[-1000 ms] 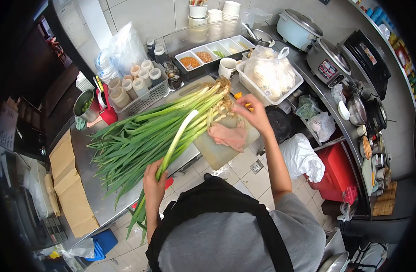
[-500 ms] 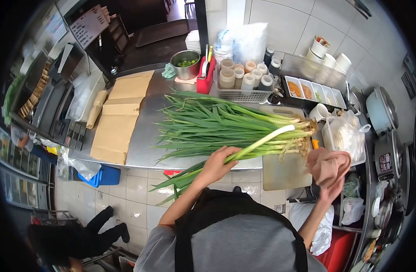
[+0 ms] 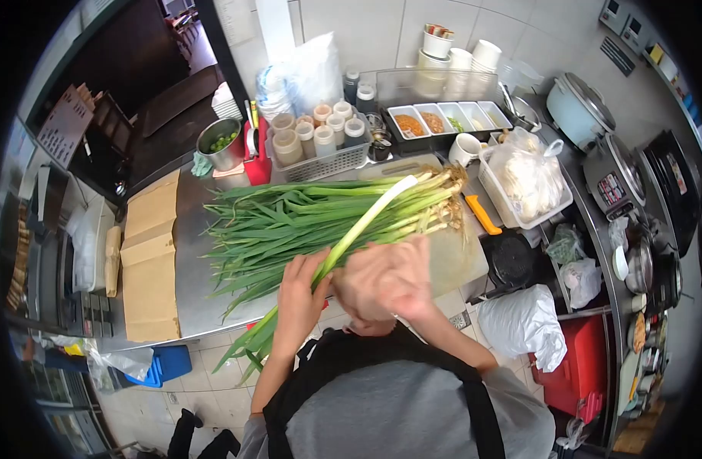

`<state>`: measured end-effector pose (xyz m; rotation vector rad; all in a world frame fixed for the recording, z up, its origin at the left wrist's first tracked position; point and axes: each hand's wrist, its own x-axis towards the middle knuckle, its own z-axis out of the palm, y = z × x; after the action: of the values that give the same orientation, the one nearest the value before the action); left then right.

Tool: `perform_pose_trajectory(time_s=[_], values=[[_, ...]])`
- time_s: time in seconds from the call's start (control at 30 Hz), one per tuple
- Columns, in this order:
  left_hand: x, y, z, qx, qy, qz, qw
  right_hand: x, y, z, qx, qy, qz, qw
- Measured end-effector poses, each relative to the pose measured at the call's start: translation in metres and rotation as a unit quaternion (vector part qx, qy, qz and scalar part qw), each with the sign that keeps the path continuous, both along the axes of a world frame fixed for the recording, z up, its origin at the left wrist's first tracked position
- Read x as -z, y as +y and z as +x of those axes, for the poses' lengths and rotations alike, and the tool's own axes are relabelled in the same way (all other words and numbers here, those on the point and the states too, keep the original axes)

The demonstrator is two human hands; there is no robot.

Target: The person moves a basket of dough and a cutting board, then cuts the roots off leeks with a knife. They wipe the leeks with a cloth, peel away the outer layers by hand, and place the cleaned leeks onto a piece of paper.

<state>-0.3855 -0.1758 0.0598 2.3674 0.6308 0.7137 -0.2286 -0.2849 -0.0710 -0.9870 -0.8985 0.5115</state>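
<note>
My left hand (image 3: pixel 299 297) is closed around one long leek (image 3: pixel 368 219), its pale root end pointing up and right and its green leaves trailing past my forearm. My right hand (image 3: pixel 413 300), smeared by motion, grips a crumpled pinkish cloth (image 3: pixel 381 269) right beside the held stalk. Just beyond both hands lies a large bunch of leeks (image 3: pixel 289 214), roots to the right, across the steel counter and a cutting board (image 3: pixel 467 266). An orange knife handle (image 3: pixel 482 214) shows by the board's right edge.
Flattened brown cardboard (image 3: pixel 149 260) covers the counter's left part. Behind the bunch stand a basket of bottles (image 3: pixel 320 161), a red holder (image 3: pixel 257 157) and a pot of green fruit (image 3: pixel 221 144). A white tub with a plastic bag (image 3: pixel 525 183) sits at right. Another person's legs (image 3: pixel 186 436) show lower left.
My right hand has swung left with the cloth, from over the board's right side to beside my left hand. The held leek is tilted more upright. The view has turned right.
</note>
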Motion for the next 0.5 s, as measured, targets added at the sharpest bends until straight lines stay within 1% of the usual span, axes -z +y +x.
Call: perform_pose_trajectory(time_s=[0.03, 0.07, 0.1, 0.13, 0.17, 0.2, 0.27, 0.37, 0.4, 0.5], values=[[-0.002, -0.008, 0.004, -0.006, 0.016, 0.043, 0.999, 0.005, 0.025, -0.016, -0.167, 0.145, 0.146, 0.964], [-0.003, -0.014, 0.007, -0.013, 0.030, 0.087, 0.996, -0.015, 0.035, -0.025, -0.264, 0.316, 0.236, 0.880], [0.002, -0.019, 0.010, -0.023, 0.040, 0.112, 0.993, -0.035, 0.046, -0.034, -0.342, 0.473, 0.313, 0.749], [0.011, -0.024, 0.011, -0.033, 0.049, 0.136, 0.989, -0.073, 0.039, -0.046, -0.234, 0.491, 0.177, 0.820], [0.014, -0.027, 0.012, -0.044, 0.058, 0.161, 0.984, -0.092, 0.035, -0.052, -0.118, 0.493, 0.034, 0.861], [0.010, -0.025, 0.009, -0.028, 0.036, 0.152, 0.987, -0.092, 0.036, -0.050, -0.114, 0.444, 0.017, 0.888], [0.009, -0.024, -0.001, -0.001, 0.037, 0.124, 0.992, -0.089, 0.041, -0.044, -0.109, 0.341, -0.022, 0.933], [0.000, -0.018, -0.024, 0.035, 0.045, 0.042, 0.997, -0.092, 0.048, -0.031, -0.097, 0.480, 0.036, 0.871], [-0.002, -0.014, -0.032, 0.043, 0.038, 0.011, 0.998, -0.094, 0.055, -0.017, -0.077, 0.518, 0.021, 0.852], [-0.001, -0.005, -0.049, 0.050, 0.009, -0.118, 0.992, -0.107, 0.064, -0.004, -0.076, 0.475, 0.035, 0.876]])
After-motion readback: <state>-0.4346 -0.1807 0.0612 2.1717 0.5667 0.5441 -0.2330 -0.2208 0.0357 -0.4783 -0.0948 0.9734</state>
